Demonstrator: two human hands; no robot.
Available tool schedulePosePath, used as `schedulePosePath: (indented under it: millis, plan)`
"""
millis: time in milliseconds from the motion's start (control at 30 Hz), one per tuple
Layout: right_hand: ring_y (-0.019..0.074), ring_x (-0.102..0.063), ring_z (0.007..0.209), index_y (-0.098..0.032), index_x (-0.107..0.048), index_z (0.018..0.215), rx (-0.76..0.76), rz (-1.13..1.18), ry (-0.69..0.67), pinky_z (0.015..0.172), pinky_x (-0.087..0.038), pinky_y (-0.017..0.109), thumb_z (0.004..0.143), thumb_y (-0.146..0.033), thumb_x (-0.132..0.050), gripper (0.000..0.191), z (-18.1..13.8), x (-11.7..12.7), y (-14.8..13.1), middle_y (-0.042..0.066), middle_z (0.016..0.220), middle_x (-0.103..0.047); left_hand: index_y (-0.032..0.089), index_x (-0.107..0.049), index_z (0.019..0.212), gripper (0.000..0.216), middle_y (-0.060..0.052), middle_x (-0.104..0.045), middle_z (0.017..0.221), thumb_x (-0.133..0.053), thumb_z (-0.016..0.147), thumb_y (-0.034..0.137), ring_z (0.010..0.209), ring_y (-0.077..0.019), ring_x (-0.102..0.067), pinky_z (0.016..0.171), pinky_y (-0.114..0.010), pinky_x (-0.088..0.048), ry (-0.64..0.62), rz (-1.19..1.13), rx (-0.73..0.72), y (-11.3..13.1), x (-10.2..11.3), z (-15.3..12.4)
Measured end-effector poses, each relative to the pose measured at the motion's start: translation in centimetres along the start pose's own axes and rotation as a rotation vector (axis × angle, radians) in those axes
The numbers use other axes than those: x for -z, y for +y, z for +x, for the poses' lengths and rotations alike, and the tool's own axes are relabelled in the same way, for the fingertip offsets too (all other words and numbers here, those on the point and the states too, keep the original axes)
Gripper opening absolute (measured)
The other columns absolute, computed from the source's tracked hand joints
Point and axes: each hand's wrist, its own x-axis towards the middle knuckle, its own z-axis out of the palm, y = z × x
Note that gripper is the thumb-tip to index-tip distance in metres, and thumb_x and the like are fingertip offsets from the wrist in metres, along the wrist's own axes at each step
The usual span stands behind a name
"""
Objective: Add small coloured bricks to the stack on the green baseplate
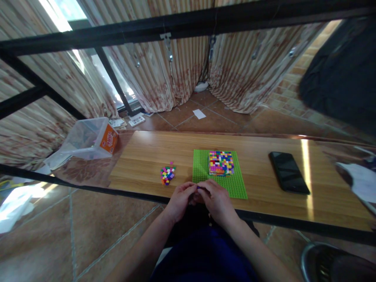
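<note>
My left hand [181, 199] and my right hand [216, 200] meet at the near edge of the wooden table [258, 149], fingers curled together around a small dark purple piece [199, 188] that is mostly hidden. Just beyond them lies a green baseplate [201, 164] carrying a square block of many-coloured small bricks [221, 162] at its far right part. A small pile of loose coloured bricks [167, 173] sits on the table to the left of the plate.
A black phone [288, 171] lies on the table's right. A clear plastic box with an orange label [91, 138] stands at the left end. White paper [362, 181] is at far right. Black frame bars cross above; curtains hang behind.
</note>
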Motion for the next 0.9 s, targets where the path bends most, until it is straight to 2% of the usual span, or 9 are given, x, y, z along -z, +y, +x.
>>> schedulePosePath:
  millis: [233, 367, 500, 633, 767, 900]
  plan:
    - [0.0180, -0.065, 0.079, -0.022, -0.069, 0.088, -0.260, 0.319, 0.050, 0.074, -0.050, 0.031, 0.084, -0.030, -0.058, 0.014, -0.7, -0.3, 0.1, 0.003, 0.086, -0.070, 0.013, -0.063, 0.074, 0.026, 0.002, -0.055, 0.060, -0.075, 0.065, 0.034, 0.051, -0.0056, -0.047, 0.046, -0.017, -0.031, 0.012, -0.030, 0.032, 0.5, -0.7, -0.4]
    - [0.0194, -0.066, 0.082, -0.021, -0.070, 0.087, -0.277, 0.405, 0.095, 0.076, -0.051, 0.032, 0.083, -0.034, -0.059, 0.017, -1.0, 0.1, 0.4, 0.005, 0.087, -0.071, 0.013, -0.064, 0.076, 0.027, 0.002, -0.057, 0.063, -0.075, 0.066, 0.036, 0.051, -0.0055, -0.048, 0.046, -0.017, -0.033, 0.007, 0.014, 0.007, 0.6, -1.2, -0.4]
    - [0.0206, -0.066, 0.086, -0.022, -0.071, 0.092, -0.230, 0.285, 0.218, 0.077, -0.051, 0.034, 0.085, -0.035, -0.056, 0.021, -1.1, 1.7, 1.6, 0.006, 0.093, -0.072, 0.014, -0.063, 0.076, 0.030, 0.001, -0.058, 0.066, -0.074, 0.067, 0.040, 0.051, -0.0059, -0.049, 0.046, -0.017, -0.035, 0.066, 0.126, -0.078, 0.9, -0.8, 0.0]
    - [0.0206, -0.066, 0.084, -0.022, -0.071, 0.092, -0.166, 0.004, 0.327, 0.077, -0.051, 0.034, 0.088, -0.033, -0.052, 0.022, -0.6, 4.1, 3.0, 0.007, 0.093, -0.071, 0.014, -0.061, 0.071, 0.032, 0.003, -0.056, 0.061, -0.073, 0.067, 0.043, 0.048, -0.0051, -0.046, 0.044, -0.017, -0.033, 0.156, 0.188, -0.148, 1.2, 0.7, 0.3]
    - [0.0208, -0.065, 0.084, -0.021, -0.071, 0.093, -0.099, -0.228, 0.364, 0.076, -0.051, 0.033, 0.090, -0.031, -0.049, 0.025, 0.2, 5.3, 3.7, 0.008, 0.093, -0.070, 0.014, -0.061, 0.069, 0.031, 0.003, -0.055, 0.059, -0.072, 0.069, 0.043, 0.048, -0.0053, -0.046, 0.044, -0.017, -0.033, 0.152, 0.211, -0.168, 1.1, 1.5, 0.5]
    - [0.0200, -0.064, 0.082, -0.019, -0.070, 0.093, -0.045, -0.347, 0.338, 0.075, -0.050, 0.032, 0.092, -0.028, -0.045, 0.026, 1.0, 5.1, 3.8, 0.009, 0.093, -0.068, 0.014, -0.061, 0.069, 0.030, 0.002, -0.055, 0.059, -0.071, 0.071, 0.042, 0.048, -0.0055, -0.046, 0.044, -0.017, -0.033, 0.132, 0.238, -0.158, 1.0, 1.4, 0.4]
